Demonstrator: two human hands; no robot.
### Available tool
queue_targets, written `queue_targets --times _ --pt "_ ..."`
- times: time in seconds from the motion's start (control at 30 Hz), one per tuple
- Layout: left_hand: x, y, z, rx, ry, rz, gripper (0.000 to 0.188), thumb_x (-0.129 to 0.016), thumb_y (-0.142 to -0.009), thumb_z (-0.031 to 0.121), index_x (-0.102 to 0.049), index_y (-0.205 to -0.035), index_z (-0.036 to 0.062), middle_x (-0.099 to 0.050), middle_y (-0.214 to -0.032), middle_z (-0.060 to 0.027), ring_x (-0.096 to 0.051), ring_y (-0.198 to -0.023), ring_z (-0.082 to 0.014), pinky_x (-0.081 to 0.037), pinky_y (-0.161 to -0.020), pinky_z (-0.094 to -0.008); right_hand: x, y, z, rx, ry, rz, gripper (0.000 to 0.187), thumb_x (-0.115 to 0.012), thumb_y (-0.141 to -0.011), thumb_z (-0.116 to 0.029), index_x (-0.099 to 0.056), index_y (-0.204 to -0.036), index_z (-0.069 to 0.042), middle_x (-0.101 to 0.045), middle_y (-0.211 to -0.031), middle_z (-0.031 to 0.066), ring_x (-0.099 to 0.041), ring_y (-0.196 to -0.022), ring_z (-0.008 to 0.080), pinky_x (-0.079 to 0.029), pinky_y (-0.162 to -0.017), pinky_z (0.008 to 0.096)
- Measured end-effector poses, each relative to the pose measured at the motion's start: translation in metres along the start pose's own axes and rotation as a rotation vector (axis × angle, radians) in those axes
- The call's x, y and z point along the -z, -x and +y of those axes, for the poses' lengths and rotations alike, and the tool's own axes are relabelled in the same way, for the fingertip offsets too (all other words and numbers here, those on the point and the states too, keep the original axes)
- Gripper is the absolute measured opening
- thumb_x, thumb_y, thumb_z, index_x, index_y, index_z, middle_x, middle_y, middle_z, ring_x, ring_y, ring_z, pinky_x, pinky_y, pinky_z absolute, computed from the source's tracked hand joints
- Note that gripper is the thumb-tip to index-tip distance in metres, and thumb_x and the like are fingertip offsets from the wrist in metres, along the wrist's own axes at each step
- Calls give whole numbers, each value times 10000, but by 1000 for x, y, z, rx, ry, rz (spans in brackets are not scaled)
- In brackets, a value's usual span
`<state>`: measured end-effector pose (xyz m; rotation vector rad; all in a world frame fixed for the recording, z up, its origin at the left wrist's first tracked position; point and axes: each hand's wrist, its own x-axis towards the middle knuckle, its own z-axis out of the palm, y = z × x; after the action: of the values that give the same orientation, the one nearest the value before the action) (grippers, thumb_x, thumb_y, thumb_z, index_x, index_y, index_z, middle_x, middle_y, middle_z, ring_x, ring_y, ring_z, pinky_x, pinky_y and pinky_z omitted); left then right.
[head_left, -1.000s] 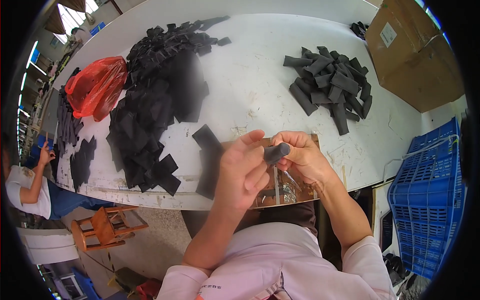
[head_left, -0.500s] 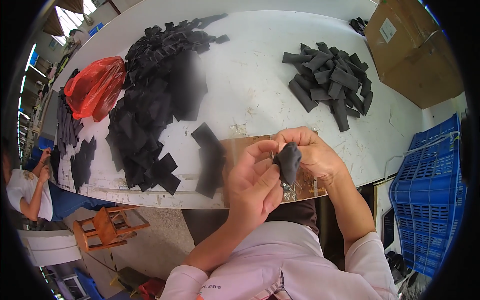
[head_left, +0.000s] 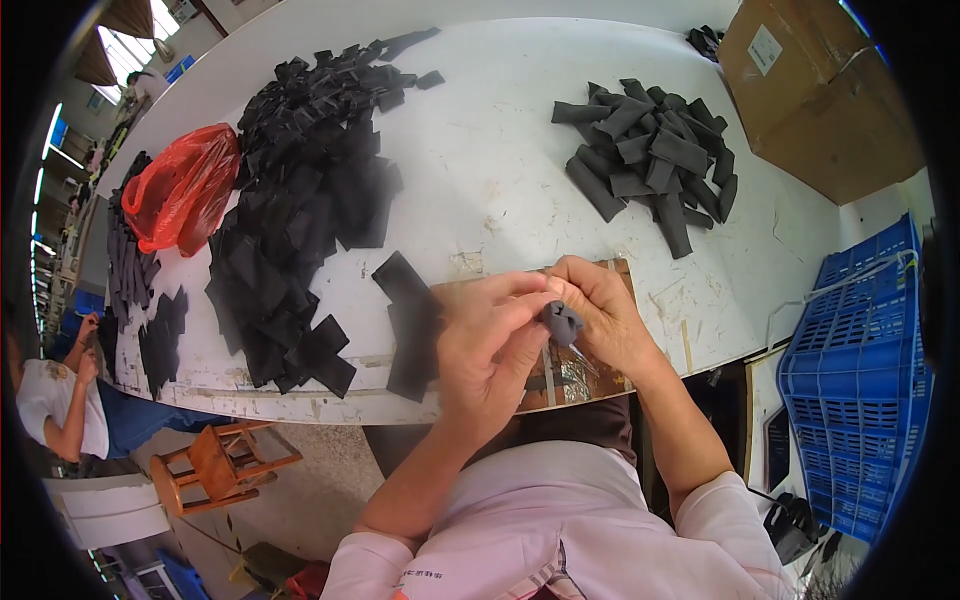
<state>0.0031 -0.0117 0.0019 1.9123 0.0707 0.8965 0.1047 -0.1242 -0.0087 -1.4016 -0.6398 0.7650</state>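
Both hands meet above a brown board (head_left: 605,382) at the table's near edge. Between them is a small black fabric piece (head_left: 563,326), folded over into a short tube-like bundle. My left hand (head_left: 480,345) pinches it from the left with thumb and fingers. On the other side, my right hand (head_left: 608,312) grips its upper end, fingers curled. The fingers partly hide the piece. Just left of my left hand lie flat black fabric pieces (head_left: 408,345), overlapping in a strip.
A large heap of flat black pieces (head_left: 270,260) covers the table's left, beside a red plastic bag (head_left: 185,190). Rolled black tubes (head_left: 650,150) are piled far right, near a cardboard box (head_left: 810,100). A blue crate (head_left: 850,390) stands right; a co-worker (head_left: 65,400) and wooden stool (head_left: 215,465) are left.
The black piece has turned and looks shorter, its end now facing up toward me. My left hand has shifted slightly left and its fingers have closed in nearer the right hand.
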Motion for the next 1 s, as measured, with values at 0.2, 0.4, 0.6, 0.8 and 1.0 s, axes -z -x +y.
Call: queue_targets --times 0.2,0.4,0.6,0.8,1.0 --pt "-2 3 16 270 789 244 76 -556 -818 46 -549 -882 6 -580 -930 -119 -517 -859 -191 -403 -795 -299 -8 11 -56 530 851 -27 333 -640 -714 -324 -548 -806 -18 -541 -665 94 -553 -661 274 -434 -546 339" --pt "-4 17 -11 266 754 138 83 -560 -819 53 -548 -886 5 -575 -937 -129 -527 -868 -199 -414 -795 -323 0 11 -25 496 969 4 261 -621 -728 -226 -469 -631 -38 -477 -582 64 -522 -553 238 -405 -443 341" --pt "4 -18 -2 250 768 -129 153 -579 -743 -67 -554 -894 -60 -560 -886 -92 -532 -842 -148 -439 -751 -271 0 9 -37 533 948 -12 251 -599 -756 -231 -494 -645 -33 -479 -579 67 -519 -559 241 -409 -449 343" --pt "1 -4 -13 268 500 -219 178 -591 -728 -83 -557 -902 -60 -561 -894 -100 -534 -840 -149 -437 -745 -272 -2 6 6 545 832 27 244 -588 -767 -231 -495 -660 -32 -489 -597 66 -513 -562 248 -409 -452 342" --pt "1 -18 -2 218 700 -172 147 -586 -730 -91 -567 -870 -51 -557 -867 -72 -519 -828 -129 -428 -736 -256 -2 12 -26 554 825 -8 196 -586 -774 -207 -524 -707 -33 -485 -586 79 -513 -565 261 -418 -473 360"
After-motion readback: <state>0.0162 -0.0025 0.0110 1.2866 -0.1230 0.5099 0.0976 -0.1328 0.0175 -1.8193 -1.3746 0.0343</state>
